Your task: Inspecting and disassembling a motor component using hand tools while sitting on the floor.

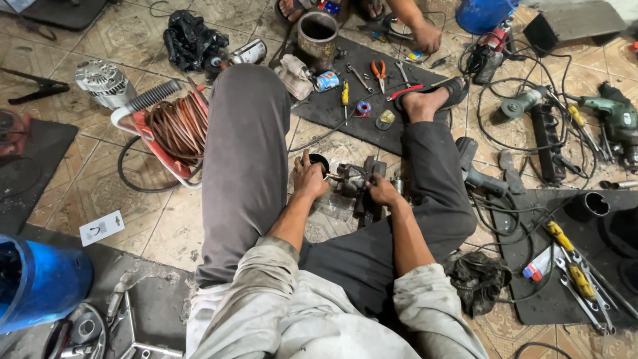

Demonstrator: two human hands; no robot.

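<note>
Two hands on one small job here: the person sits on the floor with a greasy metal part (355, 183) between the legs. The left hand (309, 178) is curled around a dark round piece (320, 161) at the part's left end, fingers closed on it. The right hand (384, 191) is closed over the part's right side, pinning it to the floor (how tight is hard to tell from above). Doing this well probably means keeping the right hand firm so the part doesn't spin, and working the left end straight, not cocked.

The surface is worn patterned floor tile (100, 179), dirty, with black rubber mats laid here and there. One mat (332, 106) carries pliers (379, 69) and a screwdriver (345, 93). A coil of copper wire (178, 126) sits by the left knee, an alternator (103, 81) beyond it, a blue drum (40, 282) near left. Power tools and cords pile up on the right. Another person's hand (426, 36) works up top.
</note>
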